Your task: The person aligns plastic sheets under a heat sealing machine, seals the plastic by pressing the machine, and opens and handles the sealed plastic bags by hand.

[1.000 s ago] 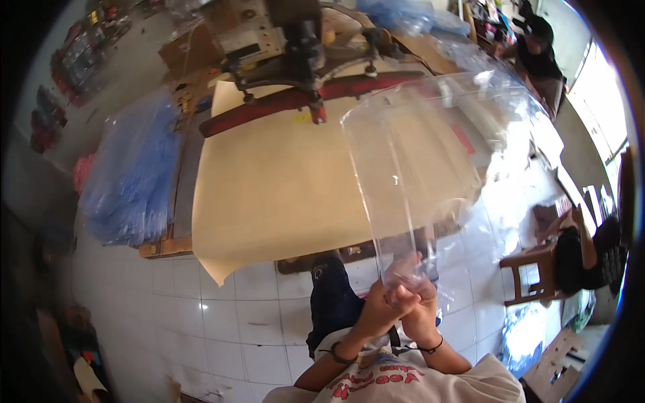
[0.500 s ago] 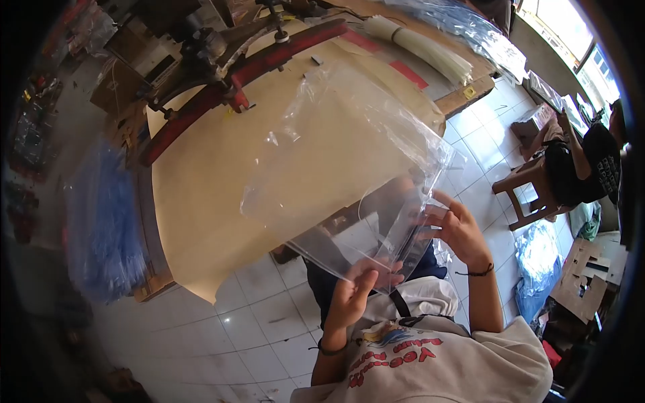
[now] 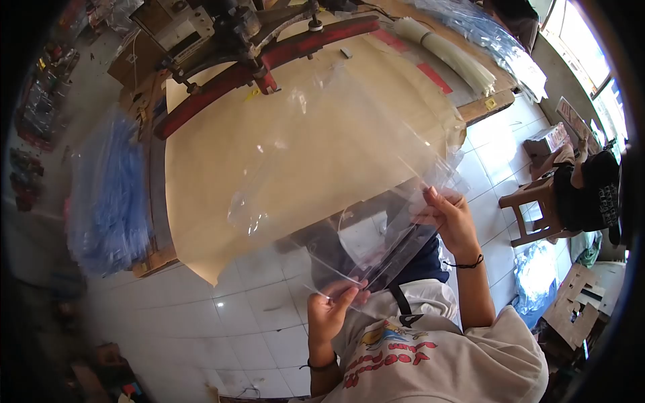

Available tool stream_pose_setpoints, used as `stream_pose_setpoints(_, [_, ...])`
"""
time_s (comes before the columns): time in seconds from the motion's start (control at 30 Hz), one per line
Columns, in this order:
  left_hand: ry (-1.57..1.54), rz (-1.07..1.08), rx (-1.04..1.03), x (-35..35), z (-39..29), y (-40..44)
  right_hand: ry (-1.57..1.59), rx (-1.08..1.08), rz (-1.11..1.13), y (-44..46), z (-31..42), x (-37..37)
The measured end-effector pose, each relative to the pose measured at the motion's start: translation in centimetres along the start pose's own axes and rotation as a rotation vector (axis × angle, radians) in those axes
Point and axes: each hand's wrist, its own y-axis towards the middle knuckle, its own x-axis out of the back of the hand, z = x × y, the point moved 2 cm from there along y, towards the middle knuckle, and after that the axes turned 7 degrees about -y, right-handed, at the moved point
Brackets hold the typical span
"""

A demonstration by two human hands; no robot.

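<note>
A clear plastic sheet or bag (image 3: 322, 154) spreads over the brown paper (image 3: 235, 168) and hangs past the table's near edge. My left hand (image 3: 329, 309) is closed on its lower left part, thumb on top. My right hand (image 3: 447, 218) pinches its right edge, higher up and to the right. Folded layers of the plastic run between both hands, in front of my legs. Beyond the sheet, a red bar (image 3: 225, 84) on a black metal machine (image 3: 242, 27) lies across the brown paper.
Blue plastic bags (image 3: 111, 195) are stacked at the table's left. A bundle of pale strips (image 3: 447, 57) and more plastic (image 3: 480, 40) lie at the back right. To the right, a person (image 3: 591, 188) sits on a brown stool (image 3: 531, 208). Cardboard (image 3: 571, 305) lies lower right.
Earlier my hands were together at the plastic's near end; now they are apart, gripping two places. The plastic has swung left over the paper, and my right hand's fingers have closed on its edge.
</note>
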Motion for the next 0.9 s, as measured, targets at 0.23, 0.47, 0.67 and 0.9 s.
stream_pose_setpoints(0.23, [-0.029, -0.105, -0.114, 2.3, -1.7, -1.7, -0.223, 0.107, 0.029, 1.4, 1.6, -0.7])
stream_pose_setpoints(0.47, [0.024, 0.054, -0.470, 5.9, -5.1, -3.6, -0.589, 0.171, 0.477, 5.9, 6.1, -9.5])
stream_pose_setpoints(0.67, [0.137, 0.059, -0.526, 6.0, -6.6, -2.7, -0.840, 0.107, 0.826, 11.0, 7.4, -16.4])
stream_pose_setpoints(0.9, [-0.117, -0.278, -0.486, 3.9, -12.3, 2.8, -0.736, -0.003, 0.709, 19.2, 6.6, -19.8])
